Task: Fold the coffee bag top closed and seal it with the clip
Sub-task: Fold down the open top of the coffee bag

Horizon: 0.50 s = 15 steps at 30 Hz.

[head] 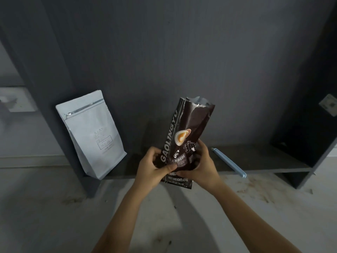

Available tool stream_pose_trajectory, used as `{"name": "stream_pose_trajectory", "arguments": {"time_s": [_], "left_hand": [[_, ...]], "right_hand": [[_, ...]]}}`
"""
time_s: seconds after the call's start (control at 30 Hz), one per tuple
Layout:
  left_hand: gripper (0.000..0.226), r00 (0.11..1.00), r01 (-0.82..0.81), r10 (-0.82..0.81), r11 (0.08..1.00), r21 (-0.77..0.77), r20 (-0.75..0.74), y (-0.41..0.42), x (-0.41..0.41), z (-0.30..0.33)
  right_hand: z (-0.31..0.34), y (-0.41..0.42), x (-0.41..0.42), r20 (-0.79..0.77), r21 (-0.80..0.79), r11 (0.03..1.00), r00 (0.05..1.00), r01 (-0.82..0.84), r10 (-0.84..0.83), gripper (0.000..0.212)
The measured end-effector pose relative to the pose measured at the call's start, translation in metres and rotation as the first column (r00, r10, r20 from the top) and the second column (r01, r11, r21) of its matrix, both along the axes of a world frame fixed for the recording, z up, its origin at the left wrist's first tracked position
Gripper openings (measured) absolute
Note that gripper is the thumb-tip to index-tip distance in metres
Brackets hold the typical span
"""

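While its torn top gapes open, a dark coffee bag (184, 141) is gripped low by the left hand (153, 168) and right hand (201, 166), above a shelf (255, 161) where the blue clip (228, 162) lies just to its right.

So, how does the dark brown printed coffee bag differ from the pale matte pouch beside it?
The dark brown printed coffee bag is glossy, with large lettering; the pale matte pouch carries only a small label. The dark bag's top is torn open; the pale pouch's zip top looks shut. The left hand and right hand hold the dark bag; the pale pouch stands alone on the dark shelf. Both are tilted.
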<state>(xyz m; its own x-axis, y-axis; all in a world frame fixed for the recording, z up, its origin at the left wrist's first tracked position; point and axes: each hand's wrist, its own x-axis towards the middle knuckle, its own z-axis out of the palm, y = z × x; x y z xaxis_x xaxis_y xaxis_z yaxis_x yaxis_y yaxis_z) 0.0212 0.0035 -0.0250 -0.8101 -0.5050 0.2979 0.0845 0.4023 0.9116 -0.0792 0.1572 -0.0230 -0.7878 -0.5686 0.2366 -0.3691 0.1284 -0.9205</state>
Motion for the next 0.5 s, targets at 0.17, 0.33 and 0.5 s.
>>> {"name": "stream_pose_trajectory", "arguments": {"time_s": [0.17,0.33,0.5], "left_hand": [[0.06,0.995,0.058,-0.057,0.998,0.011,-0.078,0.028,0.029,-0.017],[0.093,0.991,0.126,-0.125,0.992,-0.011,0.038,0.055,0.053,-0.037],[0.103,0.925,0.333,-0.346,0.937,0.102,0.157,0.072,0.07,-0.052]], "right_hand": [[-0.006,0.04,0.028,-0.05,-0.008,0.999,0.998,-0.031,0.031,0.127],[-0.027,0.073,0.055,-0.025,0.056,0.997,0.999,-0.044,0.045,0.127],[-0.048,0.091,0.072,0.034,0.15,0.982,0.993,-0.114,0.11,0.127]]}}
